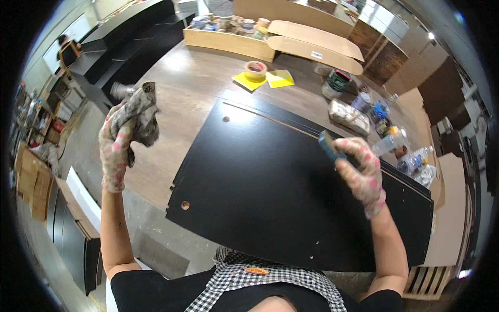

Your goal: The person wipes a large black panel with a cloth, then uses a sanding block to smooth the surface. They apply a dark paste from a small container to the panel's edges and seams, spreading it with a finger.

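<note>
Raised at the left, my left hand point(114, 151) wears a pink-spotted white work glove and is closed around a crumpled, grey-stained rag point(143, 117). A blurred, pale translucent object point(122, 91) shows just beyond its fingertips; whether the hand holds it too I cannot make out. My right hand point(364, 177), in a matching glove, pinches a small flat blue-grey piece point(330, 147) between thumb and fingers. It hovers over or touches the right part of a black panel point(260, 177), which has a long groove near its far edge and several small holes.
The panel lies on a wood-look table point(171, 78). A tape roll point(255, 70) rests on yellow sheets at the far side. Beyond stands a wooden tray point(228, 44) of assorted items. Bottles point(390, 141), a jar point(337, 83) and a wrapped bundle point(349, 117) line the right. Another person point(67, 52) sits far left.
</note>
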The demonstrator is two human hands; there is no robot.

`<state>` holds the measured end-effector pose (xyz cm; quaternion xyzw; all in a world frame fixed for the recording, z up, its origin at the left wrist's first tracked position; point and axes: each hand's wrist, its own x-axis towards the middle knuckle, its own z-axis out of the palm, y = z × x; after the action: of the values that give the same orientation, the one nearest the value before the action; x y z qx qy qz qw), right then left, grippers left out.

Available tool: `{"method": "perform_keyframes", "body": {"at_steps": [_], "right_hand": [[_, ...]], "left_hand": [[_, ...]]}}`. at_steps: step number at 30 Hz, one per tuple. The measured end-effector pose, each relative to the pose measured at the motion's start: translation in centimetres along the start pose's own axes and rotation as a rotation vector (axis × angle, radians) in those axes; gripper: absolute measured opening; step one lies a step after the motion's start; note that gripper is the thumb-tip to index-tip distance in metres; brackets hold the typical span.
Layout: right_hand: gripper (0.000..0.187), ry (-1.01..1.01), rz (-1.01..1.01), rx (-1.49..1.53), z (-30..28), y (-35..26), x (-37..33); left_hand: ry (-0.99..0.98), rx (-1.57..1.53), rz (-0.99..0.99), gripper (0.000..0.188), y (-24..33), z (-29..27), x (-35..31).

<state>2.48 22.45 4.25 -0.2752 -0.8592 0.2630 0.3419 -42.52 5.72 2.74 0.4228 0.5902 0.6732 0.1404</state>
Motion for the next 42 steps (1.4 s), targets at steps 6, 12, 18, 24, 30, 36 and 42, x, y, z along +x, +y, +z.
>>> {"method": "perform_keyframes", "body": {"at_steps": [6,12,18,24,30,36,42], "right_hand": [[0.029,-0.132,0.129,-0.376,-2.2,4.5,2.1],[0.029,-0.246,-0.090,-0.283,5.4,4.5,8.8],[0.030,-0.288,-0.293,-0.186,15.3,1.9,17.1],[0.030,-0.263,-0.240,-0.283,5.8,4.6,8.6],[0.034,-0.347,0.560,-0.590,-14.1,4.6,-3.8],[0.033,-0.157,0.029,-0.372,-5.8,5.8,-0.8],[0.039,-0.125,-0.106,-0.515,-2.5,6.0,-0.7]], "left_hand": [[-0.926,0.094,0.366,0.040,-1.7,7.3,-2.1],[-1.139,0.094,0.391,0.028,-1.0,9.6,-2.2],[-1.197,0.101,0.317,0.043,-0.9,9.2,-2.0],[-1.133,0.093,0.265,0.030,-0.5,9.4,-2.4],[-1.397,0.129,0.193,0.029,0.7,11.9,-1.4],[-1.603,0.130,0.271,0.035,1.6,18.3,-2.5],[-1.688,0.198,0.251,0.036,2.4,20.2,-3.0]]}}
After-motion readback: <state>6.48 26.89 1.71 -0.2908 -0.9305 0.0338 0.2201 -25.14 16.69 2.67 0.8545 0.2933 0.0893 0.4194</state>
